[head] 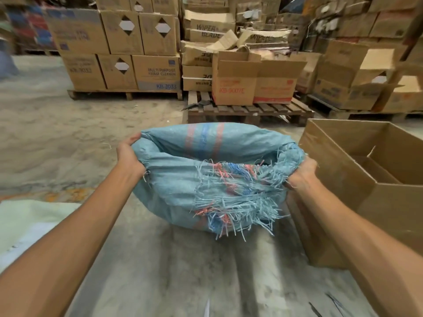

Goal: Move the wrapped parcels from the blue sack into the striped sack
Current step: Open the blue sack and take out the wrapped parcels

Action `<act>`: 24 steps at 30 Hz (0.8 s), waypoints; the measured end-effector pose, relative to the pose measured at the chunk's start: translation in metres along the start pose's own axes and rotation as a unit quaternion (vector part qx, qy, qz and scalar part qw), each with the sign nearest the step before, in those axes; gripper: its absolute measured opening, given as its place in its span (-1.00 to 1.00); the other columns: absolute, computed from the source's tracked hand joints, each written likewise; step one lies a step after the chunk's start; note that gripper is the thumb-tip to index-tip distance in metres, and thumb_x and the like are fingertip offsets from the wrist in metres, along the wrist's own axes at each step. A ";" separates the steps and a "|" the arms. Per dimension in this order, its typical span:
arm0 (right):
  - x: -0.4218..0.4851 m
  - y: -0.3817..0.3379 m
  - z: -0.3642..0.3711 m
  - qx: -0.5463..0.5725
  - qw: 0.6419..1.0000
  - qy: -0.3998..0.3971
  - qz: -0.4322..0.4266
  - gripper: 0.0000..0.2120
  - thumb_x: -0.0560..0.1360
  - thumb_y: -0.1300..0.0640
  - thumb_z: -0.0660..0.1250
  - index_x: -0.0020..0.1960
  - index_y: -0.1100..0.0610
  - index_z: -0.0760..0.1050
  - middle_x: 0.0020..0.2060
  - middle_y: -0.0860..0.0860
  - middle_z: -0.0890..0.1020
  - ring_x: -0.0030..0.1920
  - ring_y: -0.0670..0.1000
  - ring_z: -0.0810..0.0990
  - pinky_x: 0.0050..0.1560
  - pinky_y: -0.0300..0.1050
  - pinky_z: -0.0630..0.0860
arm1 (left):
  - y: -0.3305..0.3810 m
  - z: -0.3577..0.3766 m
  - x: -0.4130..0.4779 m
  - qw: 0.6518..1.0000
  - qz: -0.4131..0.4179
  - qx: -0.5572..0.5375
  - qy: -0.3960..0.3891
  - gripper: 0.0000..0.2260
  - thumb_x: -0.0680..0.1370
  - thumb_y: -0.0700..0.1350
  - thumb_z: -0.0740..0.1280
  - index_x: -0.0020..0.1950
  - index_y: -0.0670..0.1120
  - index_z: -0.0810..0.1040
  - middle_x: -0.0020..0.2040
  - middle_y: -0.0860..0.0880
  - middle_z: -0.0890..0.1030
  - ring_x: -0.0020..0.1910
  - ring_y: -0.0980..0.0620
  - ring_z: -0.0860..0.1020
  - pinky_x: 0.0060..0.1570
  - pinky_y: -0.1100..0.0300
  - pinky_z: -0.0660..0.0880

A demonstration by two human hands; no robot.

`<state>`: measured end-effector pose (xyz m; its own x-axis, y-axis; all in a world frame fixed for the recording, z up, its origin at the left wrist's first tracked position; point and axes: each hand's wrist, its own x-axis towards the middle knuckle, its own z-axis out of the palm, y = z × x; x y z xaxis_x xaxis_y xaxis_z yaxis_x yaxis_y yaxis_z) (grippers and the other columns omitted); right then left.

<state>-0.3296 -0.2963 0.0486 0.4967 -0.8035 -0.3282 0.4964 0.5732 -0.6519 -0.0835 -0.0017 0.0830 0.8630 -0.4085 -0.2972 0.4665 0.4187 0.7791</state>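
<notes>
A light blue woven sack (pixel 174 191) with red and blue stripes and a frayed, rolled-down rim sits on the concrete floor straight ahead. My left hand (pixel 129 154) grips the rim on its left side. My right hand (pixel 299 172) grips the frayed rim on its right side. Between them the mouth is held open. The inside is dark and folded, and no wrapped parcels show in it. A pale whitish sack or sheet (pixel 27 227) lies on the floor at the lower left, only partly in view.
An open, empty-looking cardboard box (pixel 357 193) stands close on the right, touching the sack's side. Wooden pallets (pixel 247 110) stacked with cardboard cartons (pixel 119 46) fill the background. Bare concrete floor (pixel 45 133) stretches to the left and in front of me.
</notes>
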 end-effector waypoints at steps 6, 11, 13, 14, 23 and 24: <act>0.022 0.041 -0.065 -0.197 0.972 0.123 0.032 -0.49 0.44 0.00 0.13 0.26 0.19 0.58 0.16 0.23 0.65 0.07 0.20 0.65 0.06 0.25 0.60 | -0.049 -0.063 -0.015 0.989 -0.069 0.128 0.024 -0.68 0.43 -0.01 0.38 0.07 -0.19 0.62 -0.11 -0.19 0.68 -0.20 -0.16 0.63 -0.15 0.04 0.59; -0.026 0.071 -0.083 -0.513 0.842 0.154 -0.059 -0.63 0.64 0.06 0.16 0.35 0.22 0.45 0.18 0.23 0.60 0.08 0.22 0.59 0.16 0.13 0.54 | -0.100 -0.097 -0.036 0.859 0.021 0.498 0.112 -0.50 0.47 0.16 0.36 0.07 -0.30 0.58 0.01 -0.29 0.63 -0.02 -0.24 0.59 -0.07 -0.06 0.49; -0.052 0.084 -0.086 -0.628 0.763 0.114 -0.104 -0.55 0.67 0.00 0.12 0.50 0.16 0.25 0.31 0.23 0.51 0.21 0.24 0.53 0.28 0.15 0.44 | -0.118 -0.102 -0.051 0.815 0.052 0.566 0.111 -0.41 0.48 0.21 0.31 0.06 -0.36 0.54 0.05 -0.32 0.61 0.07 -0.29 0.57 0.04 -0.10 0.48; -0.060 0.089 -0.088 -0.678 0.715 0.123 -0.120 -0.49 0.66 -0.04 0.13 0.54 0.12 0.14 0.36 0.24 0.45 0.28 0.27 0.48 0.33 0.21 0.39 | -0.125 -0.102 -0.061 0.798 0.061 0.584 0.133 -0.35 0.43 0.22 0.35 0.19 -0.35 0.48 0.17 -0.32 0.56 0.18 -0.30 0.52 0.16 -0.14 0.45; -0.120 0.133 -0.090 -0.827 0.357 -0.247 -0.357 -0.87 0.55 0.12 0.22 0.00 0.08 0.54 -0.12 0.04 0.60 -0.14 0.05 0.54 -0.17 -0.06 0.45 | -0.192 -0.073 -0.158 0.487 0.272 0.818 -0.141 -0.72 0.61 0.11 0.15 0.05 -0.06 0.53 -0.08 -0.01 0.58 0.00 -0.02 0.53 0.41 -0.02 0.28; -0.123 0.136 -0.092 -0.854 0.327 -0.285 -0.287 -0.83 0.55 0.11 0.18 -0.06 0.08 0.54 -0.17 0.05 0.63 -0.19 0.08 0.57 -0.22 -0.09 0.42 | -0.193 -0.077 -0.163 0.454 0.232 0.845 -0.164 -0.65 0.63 0.12 0.13 -0.07 -0.10 0.55 -0.16 -0.06 0.60 -0.06 -0.06 0.57 0.33 -0.02 0.36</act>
<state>-0.3887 -0.1344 -0.0633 0.9645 -0.2598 0.0465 -0.2553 -0.9631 -0.0849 -0.2998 0.0463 -0.0612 0.5882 -0.8087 -0.0018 -0.8037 -0.5849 0.1093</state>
